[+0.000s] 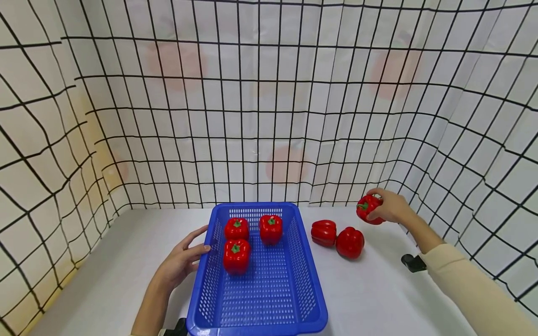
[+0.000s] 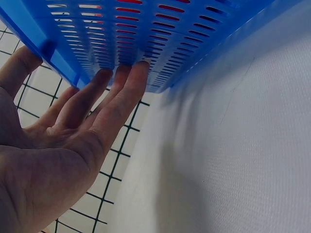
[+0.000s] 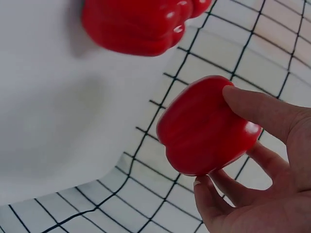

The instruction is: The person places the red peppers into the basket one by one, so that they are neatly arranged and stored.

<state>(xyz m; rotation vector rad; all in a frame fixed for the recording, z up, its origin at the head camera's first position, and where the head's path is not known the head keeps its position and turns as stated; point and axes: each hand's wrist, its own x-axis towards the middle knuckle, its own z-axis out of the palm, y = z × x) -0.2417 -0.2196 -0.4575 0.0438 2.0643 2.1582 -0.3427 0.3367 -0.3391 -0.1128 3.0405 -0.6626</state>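
Note:
My right hand [image 1: 388, 206] holds a red bell pepper [image 1: 367, 209] between thumb and fingers, above the right of the table; its green stem faces left. In the right wrist view the same pepper [image 3: 206, 126] shows its smooth side. Two red peppers, a lying one [image 1: 323, 233] and a rounder one [image 1: 350, 243], sit together on the table, right of the blue basket [image 1: 313, 275]. Three more stand inside the basket, stems up. My left hand [image 1: 178, 261] rests at the basket's left side, its fairly straight fingers [image 2: 119, 99] touching the slotted outer wall and its thumb at the rim.
A white cloth covers the table [image 1: 117, 261]. Black wire grid panels [image 1: 260, 112] with white sheeting behind enclose the back and both sides. Dark straps [image 1: 414, 263] show at my wrists.

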